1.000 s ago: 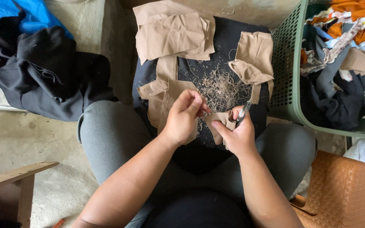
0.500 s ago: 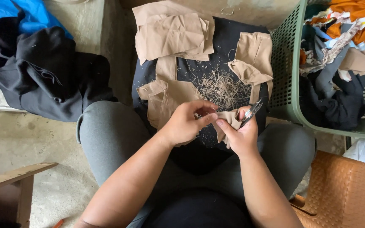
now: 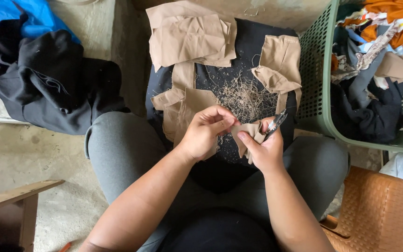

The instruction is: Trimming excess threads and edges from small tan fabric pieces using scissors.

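Hands, left (image 3: pixel 206 133) and right (image 3: pixel 263 148), pinching tan fabric piece (image 3: pixel 247 133); thread clippings (image 3: pixel 246 98) beyond, green basket (image 3: pixel 316 84) beside.

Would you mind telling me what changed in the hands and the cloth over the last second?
The left hand dropped from its raised pinch and now grips the small tan cloth piece together with the right hand. The right hand kept hold of the metal snips. The thread pile and green basket stayed put.
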